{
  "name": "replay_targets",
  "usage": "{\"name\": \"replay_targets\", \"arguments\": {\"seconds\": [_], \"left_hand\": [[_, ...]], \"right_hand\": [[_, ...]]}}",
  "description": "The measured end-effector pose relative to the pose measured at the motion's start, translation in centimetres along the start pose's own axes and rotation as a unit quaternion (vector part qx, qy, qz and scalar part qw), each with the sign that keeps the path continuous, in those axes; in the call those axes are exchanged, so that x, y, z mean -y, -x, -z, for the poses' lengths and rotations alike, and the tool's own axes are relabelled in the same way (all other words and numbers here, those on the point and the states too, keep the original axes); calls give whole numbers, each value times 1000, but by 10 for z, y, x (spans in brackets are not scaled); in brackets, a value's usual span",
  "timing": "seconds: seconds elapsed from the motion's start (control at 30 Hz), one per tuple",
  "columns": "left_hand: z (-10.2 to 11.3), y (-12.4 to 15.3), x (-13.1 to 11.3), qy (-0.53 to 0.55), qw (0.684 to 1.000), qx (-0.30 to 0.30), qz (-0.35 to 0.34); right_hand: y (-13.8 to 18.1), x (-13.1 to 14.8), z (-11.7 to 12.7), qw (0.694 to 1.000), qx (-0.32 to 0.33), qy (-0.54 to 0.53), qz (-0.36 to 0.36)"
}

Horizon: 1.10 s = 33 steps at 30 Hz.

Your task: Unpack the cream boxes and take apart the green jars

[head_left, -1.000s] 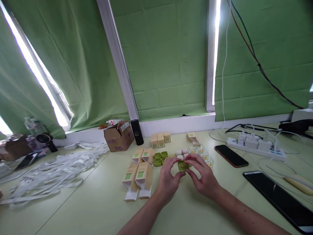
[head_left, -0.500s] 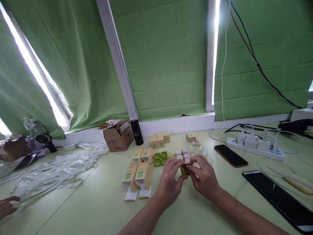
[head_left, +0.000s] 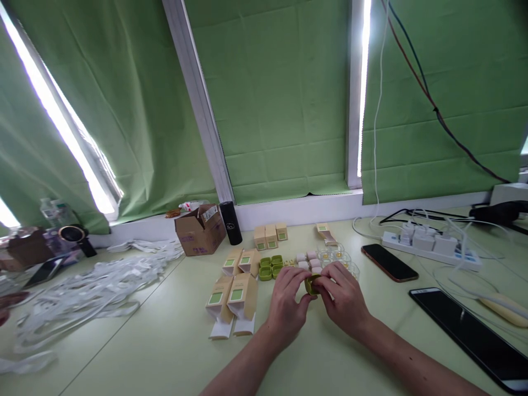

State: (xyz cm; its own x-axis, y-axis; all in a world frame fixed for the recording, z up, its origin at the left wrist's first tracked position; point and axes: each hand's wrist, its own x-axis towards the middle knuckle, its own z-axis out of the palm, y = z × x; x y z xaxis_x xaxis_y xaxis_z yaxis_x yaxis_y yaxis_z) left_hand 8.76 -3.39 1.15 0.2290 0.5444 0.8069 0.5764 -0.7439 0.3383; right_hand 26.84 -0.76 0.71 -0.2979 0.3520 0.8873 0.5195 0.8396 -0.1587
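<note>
A small olive-green square cup [head_left: 311, 285] is held in the air between my two hands. My left hand [head_left: 287, 300] pinches it from the left with thumb and fingers. From the right, my right hand [head_left: 343, 294] grips its rim, and its fingertips hide part of the opening. Just behind my left hand stand several like green cups [head_left: 265, 273] in a block. Beyond my fingers are small pale pink blocks [head_left: 302, 257] and clear round containers [head_left: 339, 255]. To the left, several beige cartons [head_left: 242, 297] with green labels have their end flaps open.
White straps [head_left: 103, 286] lie heaped at left, with another person's hand [head_left: 6, 308] at the edge. A cardboard box [head_left: 200, 231] and black cylinder [head_left: 231, 223] stand behind. At right are a phone [head_left: 390, 262], a tablet [head_left: 470, 335] and a power strip [head_left: 431, 248] with cables.
My fingers have shifted slightly on the green cup, which stays in place. At the far left, the other person's hand has moved back and a strap end lies nearer the front.
</note>
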Motion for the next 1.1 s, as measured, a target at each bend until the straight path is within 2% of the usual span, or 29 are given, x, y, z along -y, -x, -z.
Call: {"name": "replay_targets", "arguments": {"seconds": [0.67,1.1], "left_hand": [[-3,3,3,-43,999,-29,4],[-5,4,9,-45,998,-28,34]], "right_hand": [[-4,7,3,999,-20,0,37],[-5,9,4,998,-25,11,54]]}}
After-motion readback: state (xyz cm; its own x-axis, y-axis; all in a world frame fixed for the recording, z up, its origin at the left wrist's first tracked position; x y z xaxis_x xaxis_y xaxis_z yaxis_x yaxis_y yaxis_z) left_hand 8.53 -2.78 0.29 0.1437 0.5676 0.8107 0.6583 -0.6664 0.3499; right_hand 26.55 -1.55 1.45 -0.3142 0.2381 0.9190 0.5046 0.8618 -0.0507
